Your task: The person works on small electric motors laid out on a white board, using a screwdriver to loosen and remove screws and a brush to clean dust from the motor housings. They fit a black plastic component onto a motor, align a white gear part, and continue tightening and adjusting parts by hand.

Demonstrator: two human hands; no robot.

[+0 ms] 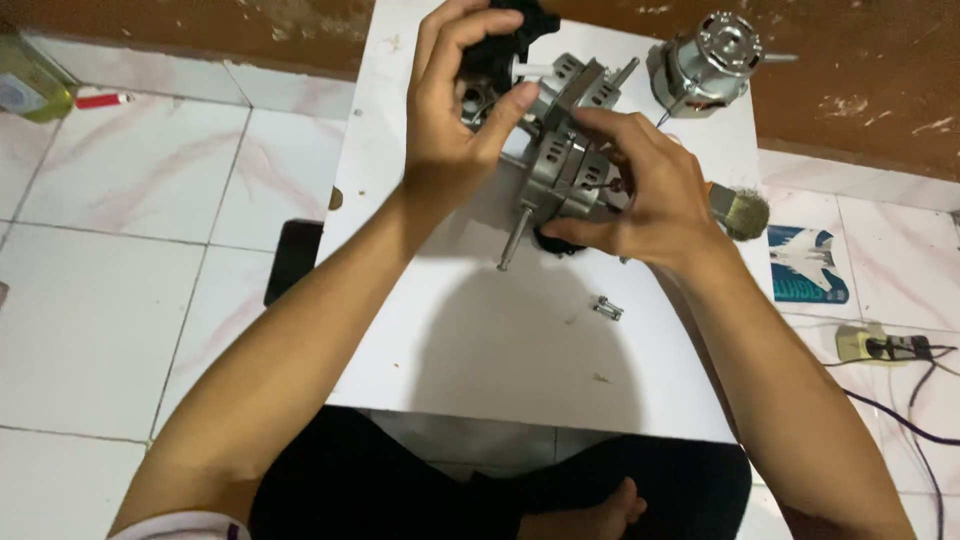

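Hands meet over a small white desk [520, 370], and between them we see a grey metal fan motor [565, 165] held just above the desktop at about twelve o'clock from the desk's middle. Our view shows the left hand [450, 120] coming in from seven o'clock, its fingers [505, 110] clenched around the motor's upper end, where a black part [505, 45] and a short white shaft stub [535, 68] stick out. We see the right hand [640, 195] coming in from five o'clock, its fingers [600, 125] wrapped over the motor housing from the right side and the thumb below, so both hands are grasping the same motor. A thin steel shaft [515, 235] points out of the motor toward seven o'clock, its tip hanging over the desk.

At one o'clock on the desk we see a second motor [705, 60], silvery and round, lying well apart from the held one. Two small bolts [607, 308] lie on the desktop at about four o'clock from the shaft tip. A brush [740, 212] peeks out behind the right wrist at three o'clock. On the tiled floor [110, 280] we notice a power strip [885, 345] with a plugged cable at four o'clock, and a dark flat object [292, 260] leaning beside the desk's left edge at nine o'clock.
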